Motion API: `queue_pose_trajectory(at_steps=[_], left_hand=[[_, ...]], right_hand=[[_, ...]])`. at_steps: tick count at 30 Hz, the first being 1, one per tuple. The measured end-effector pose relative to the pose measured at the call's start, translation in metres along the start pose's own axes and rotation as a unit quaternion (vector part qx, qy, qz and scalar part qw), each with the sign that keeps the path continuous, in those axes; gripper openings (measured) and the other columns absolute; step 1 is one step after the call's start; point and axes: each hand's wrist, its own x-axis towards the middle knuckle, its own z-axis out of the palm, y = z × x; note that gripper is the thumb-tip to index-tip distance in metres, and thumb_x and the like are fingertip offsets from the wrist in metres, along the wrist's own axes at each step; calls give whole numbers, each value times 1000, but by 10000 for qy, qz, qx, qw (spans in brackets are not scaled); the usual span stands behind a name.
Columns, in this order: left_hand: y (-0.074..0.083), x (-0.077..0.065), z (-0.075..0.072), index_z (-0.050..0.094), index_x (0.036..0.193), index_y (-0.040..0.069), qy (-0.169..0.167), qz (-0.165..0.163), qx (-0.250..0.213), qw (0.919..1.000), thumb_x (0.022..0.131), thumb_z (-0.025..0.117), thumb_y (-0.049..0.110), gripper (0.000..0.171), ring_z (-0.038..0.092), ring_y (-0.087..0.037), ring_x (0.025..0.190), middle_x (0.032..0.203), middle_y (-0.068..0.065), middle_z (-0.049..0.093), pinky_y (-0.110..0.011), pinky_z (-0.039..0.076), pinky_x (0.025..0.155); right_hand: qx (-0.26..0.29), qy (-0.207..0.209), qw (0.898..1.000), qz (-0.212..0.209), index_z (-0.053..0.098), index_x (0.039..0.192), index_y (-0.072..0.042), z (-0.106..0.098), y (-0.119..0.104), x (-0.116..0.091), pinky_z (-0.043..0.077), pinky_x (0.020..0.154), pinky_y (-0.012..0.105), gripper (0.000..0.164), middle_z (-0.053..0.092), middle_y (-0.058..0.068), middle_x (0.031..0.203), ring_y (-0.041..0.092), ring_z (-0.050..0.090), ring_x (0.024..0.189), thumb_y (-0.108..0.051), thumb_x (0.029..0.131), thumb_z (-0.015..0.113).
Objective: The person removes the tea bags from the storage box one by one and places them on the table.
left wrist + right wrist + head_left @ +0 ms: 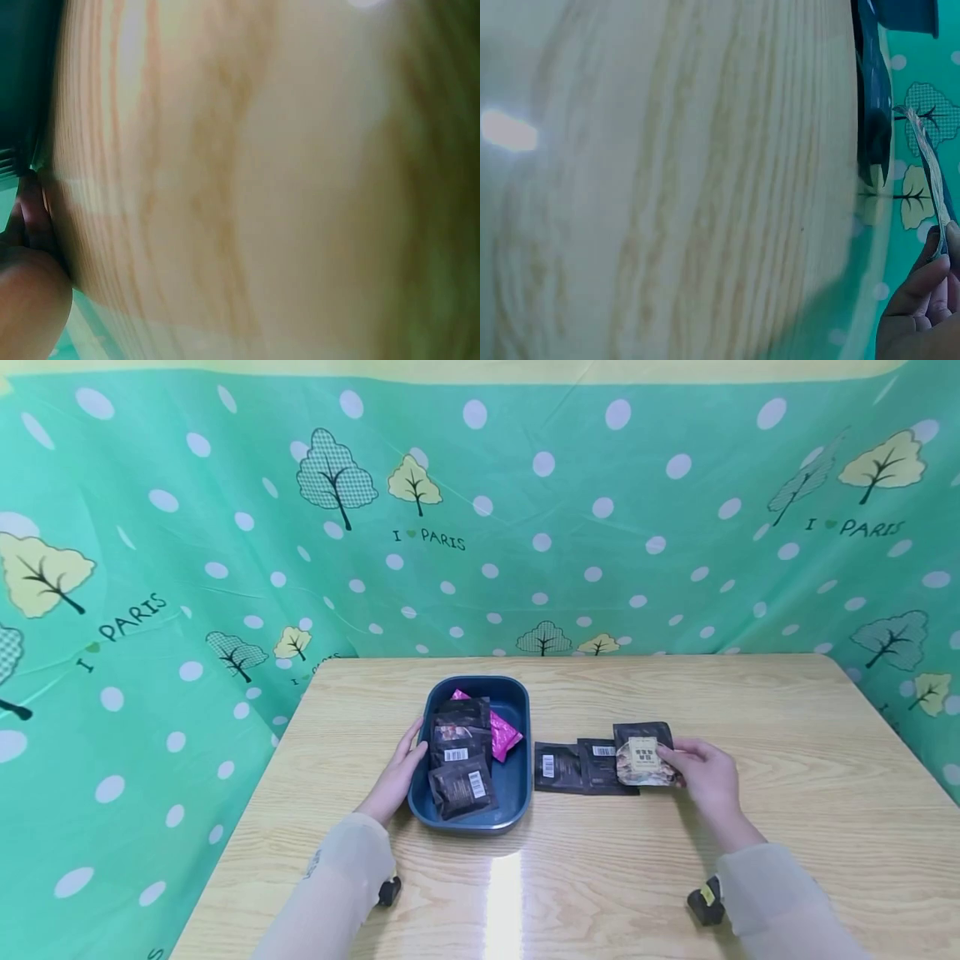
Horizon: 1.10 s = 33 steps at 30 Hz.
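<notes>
My right hand [711, 781] pinches a black sachet [633, 770] by its right edge, thumb on its pale printed label. In the right wrist view that sachet [930, 169] is seen edge-on, raised off the table. Below and left of it, two black sachets [558, 768] with barcode labels lie overlapping in a row. My left hand [392, 781] rests against the left outer wall of a dark blue plastic bin [513, 802]. Inside the bin, several black sachets [461, 789] overlap in a column, with a pink packet [504, 735] partly under them.
The wood-grain table [600, 877] carries the bin left of centre and the sachet row just to its right. A green dotted cloth [540, 510] hangs behind and along the sides. Small black devices [705, 902] are worn at both wrists.
</notes>
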Motion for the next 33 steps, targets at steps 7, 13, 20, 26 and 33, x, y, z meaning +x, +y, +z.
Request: queue_pose_trajectory(at_steps=[7, 13, 20, 26, 33], left_hand=[[1, -2, 0, 15, 159, 32, -4, 35, 10, 10000, 106, 36, 44, 58, 0, -35, 154, 168, -6, 5, -57, 4, 123], [1, -2, 1, 15, 159, 31, -13, 83, -29, 10000, 107, 37, 44, 58, 1, -34, 154, 168, -5, 5, -55, 4, 124], [0, -1, 0, 15, 159, 31, -5, 71, -9, 10000, 107, 36, 44, 58, 2, -35, 154, 168, -6, 5, -56, 5, 123], [1, -1, 0, 14, 159, 32, -45, 69, -36, 10000, 107, 36, 42, 58, 2, -33, 154, 168, -6, 5, -54, 4, 124], [1, -2, 0, 16, 159, 32, -30, 70, -25, 10000, 107, 36, 42, 57, 4, -34, 154, 168, -6, 6, -54, 5, 124]], right_hand=[[16, -111, 9997, 194, 57, 130, 7, -2, 6, 3, 51, 55, 21, 50, 62, -24, 71, 2, 55, 55, -21, 91, 72], [-50, -269, 9993, 265, 56, 130, 9, -3, 12, 7, 51, 55, 20, 52, 60, -21, 77, 0, 53, 58, -22, 92, 71], [-99, -343, 9988, 332, 55, 130, 12, -4, 15, 7, 50, 53, 20, 53, 62, -16, 78, 1, 51, 57, -22, 92, 71], [-155, -319, 9986, 391, 56, 130, 12, -4, 15, 6, 49, 50, 21, 53, 62, -14, 79, 3, 50, 53, -23, 93, 70], [-55, -335, 9986, 407, 56, 131, 11, -4, 16, 6, 50, 47, 23, 53, 63, -14, 77, 4, 51, 49, -22, 92, 71]])
